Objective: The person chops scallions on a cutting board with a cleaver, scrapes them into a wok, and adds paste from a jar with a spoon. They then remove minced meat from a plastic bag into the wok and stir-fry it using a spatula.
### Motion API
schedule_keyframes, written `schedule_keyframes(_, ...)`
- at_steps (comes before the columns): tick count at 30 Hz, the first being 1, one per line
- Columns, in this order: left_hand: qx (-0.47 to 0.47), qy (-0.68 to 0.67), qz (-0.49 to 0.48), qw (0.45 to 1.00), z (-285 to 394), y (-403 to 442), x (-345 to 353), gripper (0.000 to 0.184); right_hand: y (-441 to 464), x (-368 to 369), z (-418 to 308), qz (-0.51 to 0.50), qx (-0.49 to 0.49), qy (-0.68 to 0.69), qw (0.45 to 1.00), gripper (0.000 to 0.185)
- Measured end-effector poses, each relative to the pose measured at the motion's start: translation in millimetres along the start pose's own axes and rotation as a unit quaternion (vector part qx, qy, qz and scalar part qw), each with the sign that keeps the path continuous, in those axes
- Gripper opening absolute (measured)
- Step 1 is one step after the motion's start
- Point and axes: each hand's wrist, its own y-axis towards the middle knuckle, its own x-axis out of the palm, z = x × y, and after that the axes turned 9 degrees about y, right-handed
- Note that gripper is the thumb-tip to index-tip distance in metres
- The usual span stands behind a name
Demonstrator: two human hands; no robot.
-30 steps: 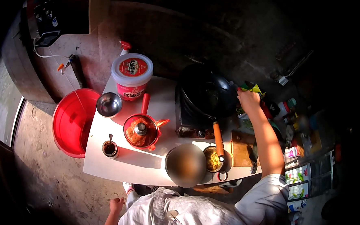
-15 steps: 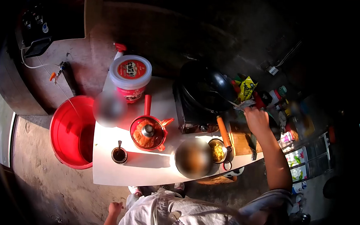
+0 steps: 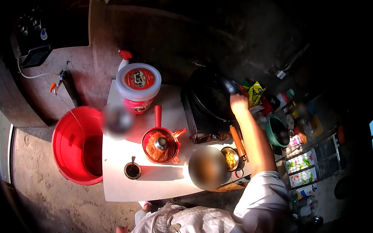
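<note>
My right hand (image 3: pixel 239 104) is closed at the right rim of a black wok (image 3: pixel 212 99) on a dark stove (image 3: pixel 198 132). What its fingers grip is hidden from above. The wok's wooden handle (image 3: pixel 237 142) points toward me, below my wrist. A small bowl of yellow food (image 3: pixel 230 159) stands by that handle, beside a larger, blurred bowl (image 3: pixel 208 168). Low at the frame's bottom edge, my left hand (image 3: pixel 122 232) hangs beside my body, partly cut off. Its fingers look curled, and nothing shows in them.
A red-handled pot (image 3: pixel 158 108), a dark jar with a spoon (image 3: pixel 132 170) and a lidded tub (image 3: pixel 138 82) stand on the white table (image 3: pixel 119 189). Left of it is a red bucket (image 3: pixel 62 152). A green basin (image 3: pixel 274 131) and packets (image 3: pixel 256 92) crowd the right.
My right hand has moved left, from over the packets to the wok's rim. The greyish thing seen at its fingers earlier no longer shows. My left hand sits lower in view.
</note>
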Motion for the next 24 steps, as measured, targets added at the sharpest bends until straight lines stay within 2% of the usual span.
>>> schedule_keyframes(4,-0.032,0.024,-0.023,0.999,-23,9,5,0.032,5,-5,-1,-0.070,0.038,0.017,0.997,0.015)
schedule_keyframes(6,-0.035,0.030,-0.028,0.999,-29,14,2,0.032,-9,-15,14,-0.059,-0.037,0.009,0.998,0.014)
schedule_keyframes(9,-0.037,0.037,-0.034,0.998,-25,23,-6,0.033,-39,-59,32,-0.070,-0.017,0.063,0.995,0.014)
schedule_keyframes(10,-0.037,0.041,-0.036,0.998,-22,26,-9,0.033,-48,-70,37,-0.053,-0.035,0.025,0.998,0.013)
schedule_keyframes(11,-0.037,0.044,-0.038,0.998,-18,29,-12,0.033,-58,-83,39,-0.077,-0.030,-0.007,0.997,0.013)
schedule_keyframes(15,-0.021,0.027,0.018,0.999,-19,30,-8,0.033,-78,-120,45,-0.124,-0.040,0.007,0.992,0.015)
schedule_keyframes(17,0.026,-0.010,0.097,0.995,-22,31,-1,0.034,-73,-109,40,-0.119,-0.036,0.000,0.992,0.015)
schedule_keyframes(20,0.003,0.020,0.065,0.998,2,25,-19,0.034,-54,-58,41,-0.093,-0.029,-0.001,0.995,0.013)
schedule_keyframes(21,-0.011,0.040,0.011,0.999,6,24,-25,0.034,-43,-40,39,-0.086,-0.007,-0.001,0.996,0.012)
schedule_keyframes(22,-0.025,0.061,-0.043,0.997,7,24,-29,0.034,-32,-26,37,-0.079,0.015,0.000,0.997,0.012)
schedule_keyframes(24,-0.027,0.055,-0.051,0.997,-16,34,-22,0.028,-13,-7,26,-0.086,0.047,-0.002,0.995,0.015)
